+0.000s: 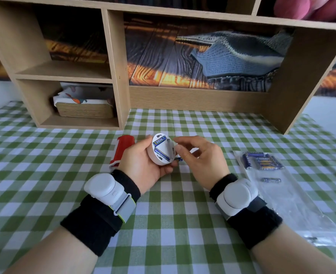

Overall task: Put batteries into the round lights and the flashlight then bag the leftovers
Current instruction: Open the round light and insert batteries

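You are holding the round light [161, 149] in your left hand [143, 165], fingers curled round its rim, its open back tilting up toward you. Two batteries are sitting in the triangle of slots: one along the top-left side, one along the bottom. The third slot, on the right side, is looking empty.

Your right hand [196, 155] is hovering just right of the light, fingers loosely curled, thumb and forefinger nearly touching the rim. Whether they are pinching anything, you cannot tell from here. A loose battery [178, 159] is showing just below the light, between your two hands, long axis running left-right; whether a finger is holding it is unclear.

The empty slot is lying nearest the right hand, its axis running roughly top to bottom.

Spare batteries [262, 160] are resting on the clear bag [293, 204] on the bench [173, 234], well right. The red flashlight [122, 150] is lying behind your left hand.
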